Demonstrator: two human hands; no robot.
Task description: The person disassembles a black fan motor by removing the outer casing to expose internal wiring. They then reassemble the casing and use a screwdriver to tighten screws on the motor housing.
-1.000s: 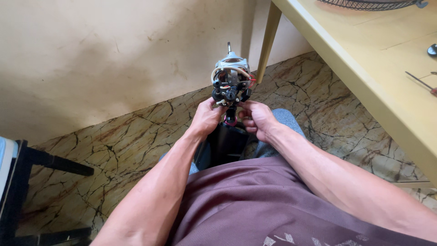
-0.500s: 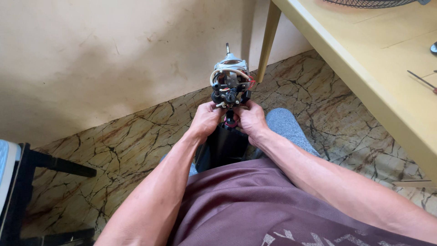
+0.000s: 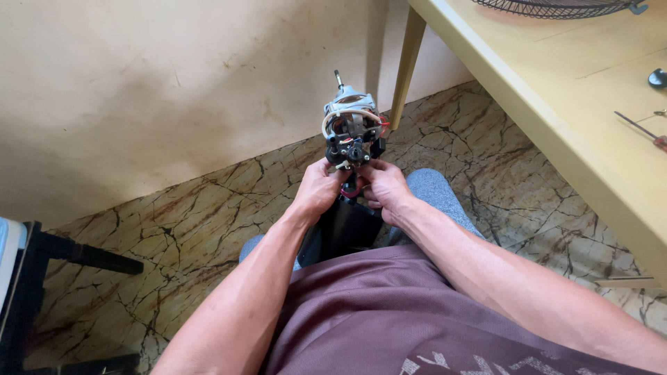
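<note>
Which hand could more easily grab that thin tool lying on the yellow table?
Probably the right hand. Both hands grip the fan motor, but the thin tool lies on the yellow table on the person's right side, so the left hand would have to cross over.

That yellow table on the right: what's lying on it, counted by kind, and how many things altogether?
On the yellow table:
Wire fan guard, partly cut off by the picture's edge: 1
Thin screwdriver-like tool: 1
Small dark round piece at the edge: 1
Total: 3
</note>
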